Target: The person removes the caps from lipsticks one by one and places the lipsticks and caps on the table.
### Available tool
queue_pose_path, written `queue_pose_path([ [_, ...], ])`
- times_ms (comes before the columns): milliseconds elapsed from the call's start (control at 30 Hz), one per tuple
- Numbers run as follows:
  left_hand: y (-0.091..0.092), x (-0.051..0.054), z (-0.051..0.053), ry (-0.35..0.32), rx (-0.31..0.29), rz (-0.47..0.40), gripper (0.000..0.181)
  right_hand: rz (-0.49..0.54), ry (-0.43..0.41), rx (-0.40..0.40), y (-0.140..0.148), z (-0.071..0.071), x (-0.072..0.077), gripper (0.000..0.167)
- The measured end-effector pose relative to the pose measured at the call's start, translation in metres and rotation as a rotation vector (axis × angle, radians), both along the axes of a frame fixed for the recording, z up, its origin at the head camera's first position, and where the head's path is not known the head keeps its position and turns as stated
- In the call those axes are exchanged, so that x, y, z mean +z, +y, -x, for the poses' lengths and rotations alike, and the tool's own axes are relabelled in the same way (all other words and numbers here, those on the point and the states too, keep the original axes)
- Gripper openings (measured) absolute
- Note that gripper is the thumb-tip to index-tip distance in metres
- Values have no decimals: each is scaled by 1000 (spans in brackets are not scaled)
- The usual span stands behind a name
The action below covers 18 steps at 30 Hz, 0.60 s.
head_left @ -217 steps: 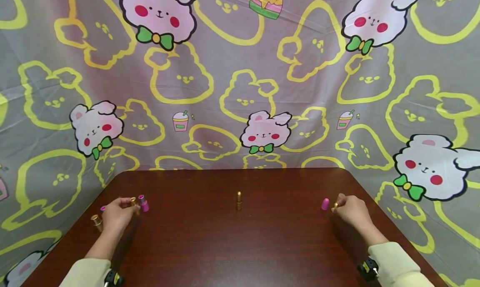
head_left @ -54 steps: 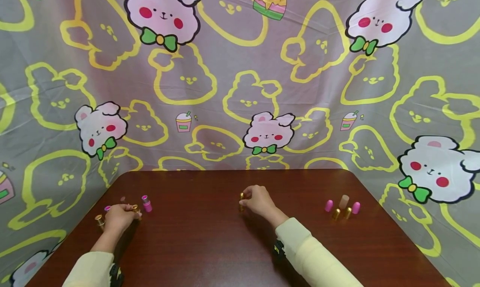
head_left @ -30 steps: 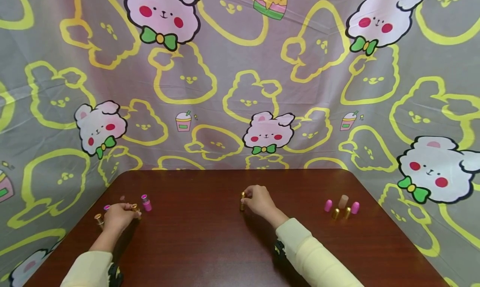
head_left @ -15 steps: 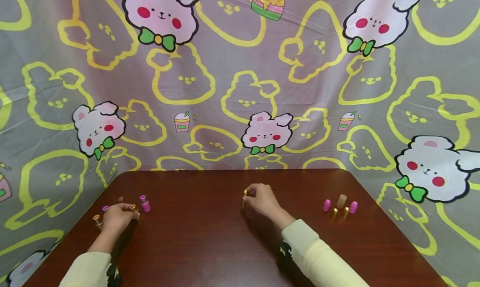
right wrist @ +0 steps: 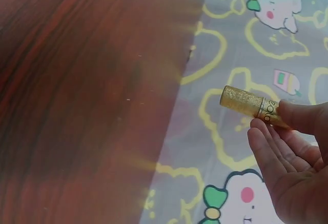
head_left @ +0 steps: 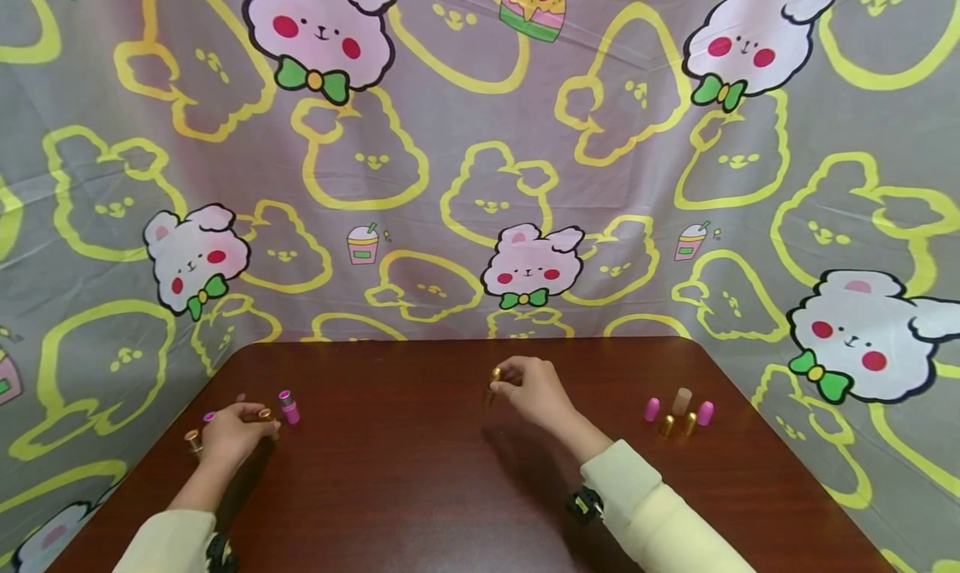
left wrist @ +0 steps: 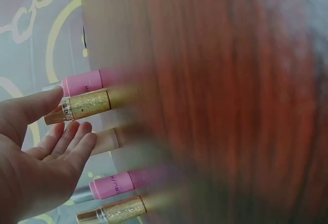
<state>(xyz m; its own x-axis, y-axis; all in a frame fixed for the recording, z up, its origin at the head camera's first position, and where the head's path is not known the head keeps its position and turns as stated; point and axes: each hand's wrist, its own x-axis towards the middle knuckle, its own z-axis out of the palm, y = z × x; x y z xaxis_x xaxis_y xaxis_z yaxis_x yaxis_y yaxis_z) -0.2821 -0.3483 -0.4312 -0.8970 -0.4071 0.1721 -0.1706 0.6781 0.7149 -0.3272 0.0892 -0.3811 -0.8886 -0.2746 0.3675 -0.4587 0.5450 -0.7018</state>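
My right hand [head_left: 542,394] pinches a gold lipstick [right wrist: 245,102] by its upper end between thumb and fingers, holding it just above the middle of the table. At the left, my left hand [head_left: 231,435] has thumb and fingertips at the top of an uncapped gold lipstick tube [left wrist: 89,106] that stands on the table. Close around that hand stand a pink tube [head_left: 289,410], another gold tube [head_left: 194,441], a second pink tube [left wrist: 114,185] and a beige tube [left wrist: 105,141], partly hidden by fingers.
Several lipstick caps stand grouped on the right: pink caps [head_left: 652,409] [head_left: 705,413], gold caps [head_left: 667,426] [head_left: 690,424] and a beige translucent cap [head_left: 682,401]. The dark brown table [head_left: 390,490] meets a patterned cloth [head_left: 420,223] at its back and sides.
My right hand left the caps at the right, took hold of the gold lipstick at the middle and lifted it slightly off the table. My left hand stays almost in place.
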Motion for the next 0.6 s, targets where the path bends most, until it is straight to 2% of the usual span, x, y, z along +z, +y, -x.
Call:
queue_pose_path([
  [267, 9, 4, -2, 103, -37, 46, 45, 92, 18, -38, 9, -5, 13, 10],
  [600, 24, 16, 4, 215, 56, 24, 49, 270, 6, -94, 19, -10, 22, 17],
])
